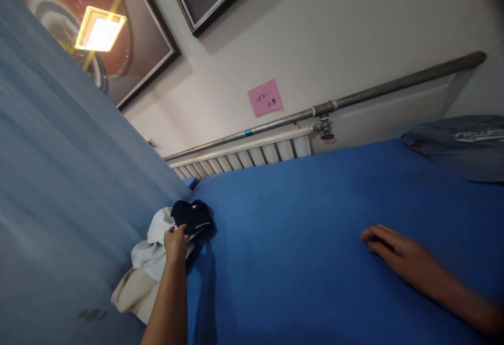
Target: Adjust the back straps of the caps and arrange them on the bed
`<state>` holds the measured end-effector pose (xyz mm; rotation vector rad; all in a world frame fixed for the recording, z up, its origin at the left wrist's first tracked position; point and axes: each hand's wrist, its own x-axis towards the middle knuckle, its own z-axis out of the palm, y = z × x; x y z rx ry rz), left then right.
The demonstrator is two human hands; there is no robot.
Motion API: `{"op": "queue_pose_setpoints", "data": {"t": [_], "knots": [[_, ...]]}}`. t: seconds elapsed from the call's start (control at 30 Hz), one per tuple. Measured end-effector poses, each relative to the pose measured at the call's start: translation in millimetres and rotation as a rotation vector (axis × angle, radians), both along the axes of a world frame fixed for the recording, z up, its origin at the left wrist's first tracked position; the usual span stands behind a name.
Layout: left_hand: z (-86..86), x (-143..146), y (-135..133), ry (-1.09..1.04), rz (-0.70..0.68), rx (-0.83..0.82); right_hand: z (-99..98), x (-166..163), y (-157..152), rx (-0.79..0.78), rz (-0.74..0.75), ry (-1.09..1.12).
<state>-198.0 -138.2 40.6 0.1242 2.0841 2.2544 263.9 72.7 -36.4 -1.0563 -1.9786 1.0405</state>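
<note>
My left hand (176, 241) reaches to a row of caps at the bed's left side, its fingers closed at the near edge of a black cap (192, 217) with small white lettering. Partly beneath and beside that cap lie a white cap (160, 225), a pale grey-white cap (147, 257) and a beige cap (136, 290). My left hand and forearm hide parts of them. Over the blue sheet (283, 240) on the right, my right hand (388, 245) has loosely bent fingers, the thumb a little apart, and nothing visible in it.
A blue-grey curtain (71, 166) hangs along the left, against the caps. Behind the bed run a metal pipe (275, 123), a white radiator (252, 155) and a red-handled valve (327, 136). A grey cloth item (464, 145) lies far right. A pink note (265, 97) is on the wall.
</note>
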Motion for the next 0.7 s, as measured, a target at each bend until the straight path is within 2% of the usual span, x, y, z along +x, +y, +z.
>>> {"op": "queue_pose_setpoints", "data": {"t": [0.13, 0.27, 0.37, 0.43, 0.53, 0.7], "knots": [[5.4, 0.9, 11.8, -0.169, 0.044, -0.031, 1.4, 0.8, -3.0, 0.04, 0.031, -0.005], [8.8, 15.6, 29.4, -0.225, -0.026, 0.021, 1.1, 1.6, -2.8, 0.077, 0.049, -0.012], [7.5, 39.0, 45.2, -0.188, -0.131, 0.099, 2.4, 2.0, -3.5, 0.092, 0.055, -0.012], [4.9, 61.2, 56.0, -0.159, -0.256, 0.158, 3.5, 2.0, -5.1, 0.09, 0.058, 0.001], [-0.5, 102.2, 71.9, -0.155, -0.519, 0.234, 4.2, 1.6, -8.4, 0.026, 0.023, 0.059], [-12.9, 171.9, 100.0, -0.256, -0.985, 0.306, 10.9, 5.8, -11.1, -0.368, -0.088, 0.295]]}}
